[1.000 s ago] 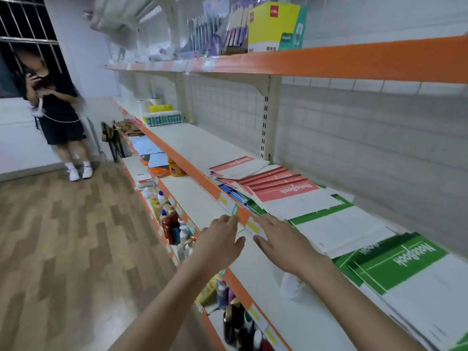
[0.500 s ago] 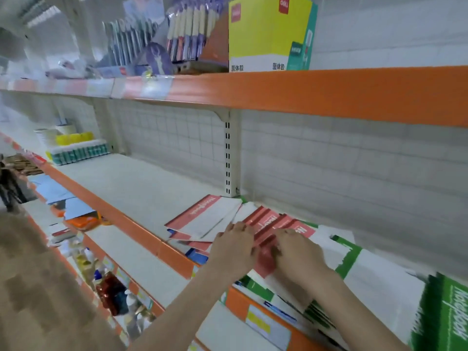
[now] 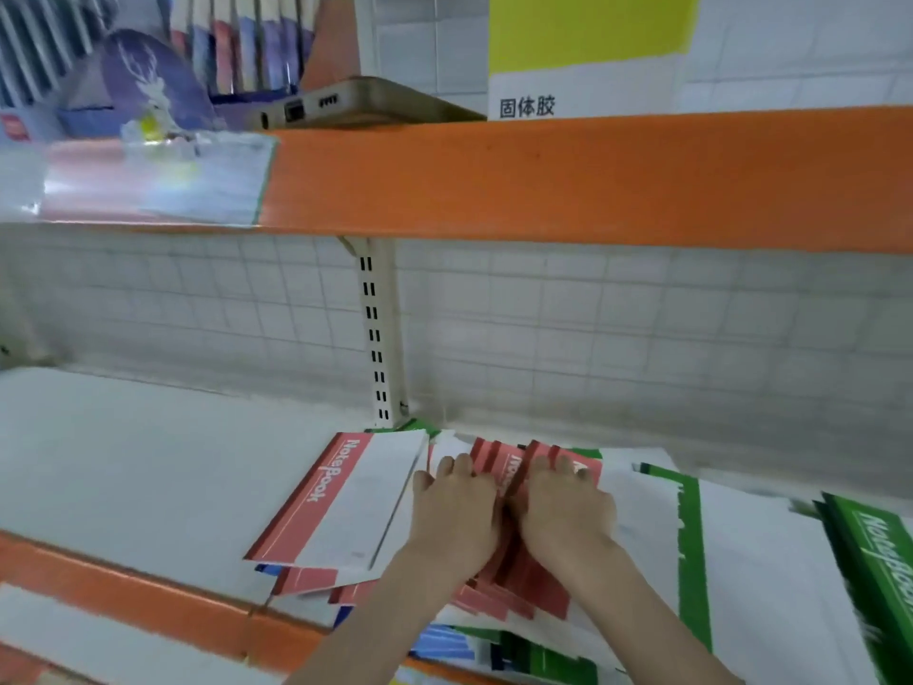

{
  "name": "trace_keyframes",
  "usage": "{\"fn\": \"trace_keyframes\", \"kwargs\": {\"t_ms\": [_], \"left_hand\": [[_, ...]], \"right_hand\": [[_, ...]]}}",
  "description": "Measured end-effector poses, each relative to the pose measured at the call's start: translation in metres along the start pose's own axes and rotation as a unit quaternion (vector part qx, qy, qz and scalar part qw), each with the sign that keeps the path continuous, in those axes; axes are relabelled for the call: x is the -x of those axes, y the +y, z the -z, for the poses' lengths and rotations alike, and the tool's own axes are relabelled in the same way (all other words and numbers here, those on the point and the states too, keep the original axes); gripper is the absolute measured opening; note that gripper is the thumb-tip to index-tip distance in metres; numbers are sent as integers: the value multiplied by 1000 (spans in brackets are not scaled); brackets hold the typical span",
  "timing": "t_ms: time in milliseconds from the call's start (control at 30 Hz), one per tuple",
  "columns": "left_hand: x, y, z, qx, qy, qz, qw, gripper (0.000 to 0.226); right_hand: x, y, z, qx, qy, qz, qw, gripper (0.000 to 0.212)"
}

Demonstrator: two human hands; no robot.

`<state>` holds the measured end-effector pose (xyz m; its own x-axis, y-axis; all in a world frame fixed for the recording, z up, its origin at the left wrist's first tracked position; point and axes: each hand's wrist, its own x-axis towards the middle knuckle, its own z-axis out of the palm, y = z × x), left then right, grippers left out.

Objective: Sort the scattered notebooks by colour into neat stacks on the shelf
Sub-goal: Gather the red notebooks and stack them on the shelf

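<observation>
Notebooks (image 3: 341, 501) lie mixed on my shelf (image 3: 148, 467), nothing stacked yet, I judge; left hand (image 3: 457, 516) and right hand (image 3: 568, 511) press flat-fingered on the red ones (image 3: 538, 585).

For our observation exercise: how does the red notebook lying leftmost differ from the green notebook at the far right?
The red notebook has a red title band; the green notebook has a green one. The red lies fully in view, the green is cut off by the frame. Neither is touched; both read "NoteBook".
</observation>
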<state>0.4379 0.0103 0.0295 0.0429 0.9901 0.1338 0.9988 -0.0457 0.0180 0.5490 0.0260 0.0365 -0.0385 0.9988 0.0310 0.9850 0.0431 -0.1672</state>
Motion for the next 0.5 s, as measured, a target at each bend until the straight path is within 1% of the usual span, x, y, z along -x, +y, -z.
{"fn": "trace_keyframes", "kwargs": {"t_ms": [100,200,300,367,433,500], "left_hand": [[-3,3,-8,-21,29,-10,999,30],[-4,4,-19,-16,50,-25,998,30],[-2,5,-25,-2,67,-39,997,34],[-1,5,-27,-3,71,-57,996,36],[-1,4,-29,13,70,-71,995,37],[-1,4,-31,52,64,-71,994,42]], "right_hand": [[-1,4,1,-1,15,-27,1000,55],[1,5,2,-6,24,-54,998,55],[2,4,0,-13,60,-60,996,50],[3,4,-2,-17,82,-56,995,51],[2,4,-2,-29,92,-55,994,55],[0,9,2,-49,97,-62,992,46]]}}
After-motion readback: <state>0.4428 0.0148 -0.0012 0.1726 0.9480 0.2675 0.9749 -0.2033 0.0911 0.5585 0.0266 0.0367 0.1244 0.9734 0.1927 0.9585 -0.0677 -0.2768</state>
